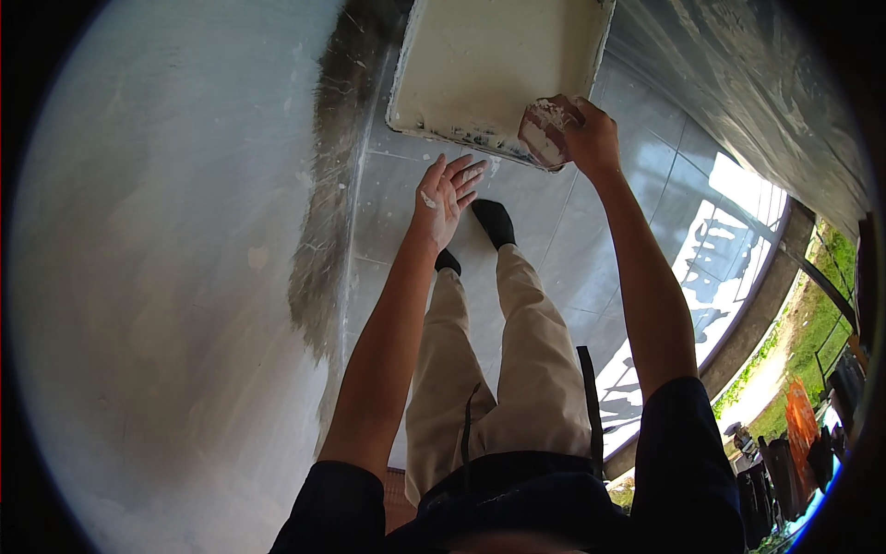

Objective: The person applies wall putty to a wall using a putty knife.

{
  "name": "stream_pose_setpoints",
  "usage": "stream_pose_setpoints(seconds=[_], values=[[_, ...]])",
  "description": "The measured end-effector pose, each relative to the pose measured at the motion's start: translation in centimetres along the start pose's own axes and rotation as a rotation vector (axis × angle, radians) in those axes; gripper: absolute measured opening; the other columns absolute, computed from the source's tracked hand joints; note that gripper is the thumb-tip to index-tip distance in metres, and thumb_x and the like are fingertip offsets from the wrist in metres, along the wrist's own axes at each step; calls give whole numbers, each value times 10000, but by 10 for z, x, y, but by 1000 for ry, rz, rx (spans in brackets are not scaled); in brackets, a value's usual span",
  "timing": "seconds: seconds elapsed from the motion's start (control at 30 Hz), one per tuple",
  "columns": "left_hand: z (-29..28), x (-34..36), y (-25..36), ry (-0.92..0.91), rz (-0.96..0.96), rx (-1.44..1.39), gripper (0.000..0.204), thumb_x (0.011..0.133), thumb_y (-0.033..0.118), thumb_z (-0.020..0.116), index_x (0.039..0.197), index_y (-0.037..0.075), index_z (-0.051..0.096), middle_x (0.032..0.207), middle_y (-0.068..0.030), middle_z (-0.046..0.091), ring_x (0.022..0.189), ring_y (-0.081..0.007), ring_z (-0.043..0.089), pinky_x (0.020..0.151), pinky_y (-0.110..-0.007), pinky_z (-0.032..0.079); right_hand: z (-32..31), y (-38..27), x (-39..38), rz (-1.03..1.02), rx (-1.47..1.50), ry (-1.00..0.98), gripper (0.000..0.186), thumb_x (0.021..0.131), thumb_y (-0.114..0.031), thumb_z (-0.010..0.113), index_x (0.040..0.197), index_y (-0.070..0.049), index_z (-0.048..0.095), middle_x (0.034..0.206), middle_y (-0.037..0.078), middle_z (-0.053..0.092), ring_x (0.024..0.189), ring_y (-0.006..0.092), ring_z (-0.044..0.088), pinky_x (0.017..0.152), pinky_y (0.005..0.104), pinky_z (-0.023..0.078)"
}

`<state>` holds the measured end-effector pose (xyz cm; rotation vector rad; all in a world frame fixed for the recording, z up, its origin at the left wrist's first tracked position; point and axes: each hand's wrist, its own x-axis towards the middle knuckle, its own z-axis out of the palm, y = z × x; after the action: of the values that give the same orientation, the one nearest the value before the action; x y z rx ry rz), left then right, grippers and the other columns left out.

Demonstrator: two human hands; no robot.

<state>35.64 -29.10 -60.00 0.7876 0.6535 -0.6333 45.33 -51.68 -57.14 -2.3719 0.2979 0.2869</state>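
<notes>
My right hand [593, 138] grips a reddish-brown flat piece [544, 132] smeared with white; its exact kind I cannot make out. It is over the near right corner of a rectangular tub [395, 97] with a paste-caked rim. Smooth off-white paste [498, 65] lies inside the tub. My left hand [446, 198] is open and empty, palm up, just short of the tub's near edge. White smears mark its palm and fingers.
A pale coated wall [185, 231] rises on the left, with a rough dark strip [328, 194] along its base. Grey tiles [563, 231] cover the floor under my feet. Clear plastic sheeting [738, 83] hangs at right, above a sunlit opening onto grass [831, 268].
</notes>
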Motion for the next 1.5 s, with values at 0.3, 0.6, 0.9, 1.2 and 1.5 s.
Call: stream_pose_setpoints(seconds=[0.3,0.6,0.9,1.2,1.5], values=[[3,1,0,24,-17,18,677,948,572,372,1374,55,469,1394,-114,522,1318,-226,411,1120,-376,205,16,-1,-54,140,72,325,342,716,-107,752,1040,-39,666,969,162,701,932,358,665,836,407,516],[2,-2,-1,47,-2,-44,679,948,571,370,1371,51,476,1397,-112,520,1334,-233,397,1132,-383,185,60,-19,-58,172,117,457,290,730,-81,731,1001,-12,655,928,190,680,893,391,650,789,450,497],[-31,-29,12,101,83,-80,666,948,567,371,1365,61,491,1459,-143,454,1401,-287,313,1157,-421,142,94,-66,-42,124,302,352,292,764,-52,650,1050,2,661,987,200,688,913,362,667,804,417,512],[-26,-83,64,201,248,-93,674,926,590,405,1348,74,504,1409,-103,511,1326,-248,400,1126,-404,205,68,-122,-38,303,1093,-72,278,851,-40,587,1104,66,636,982,75,662,806,123,593,706,275,483],[-8,-168,133,268,526,-159,708,916,595,406,1392,74,464,1398,-95,515,1269,-240,435,1105,-398,233,7,-231,-61,128,1242,-521,238,880,6,552,1118,1,526,1010,91,618,894,173,628,764,312,528]])
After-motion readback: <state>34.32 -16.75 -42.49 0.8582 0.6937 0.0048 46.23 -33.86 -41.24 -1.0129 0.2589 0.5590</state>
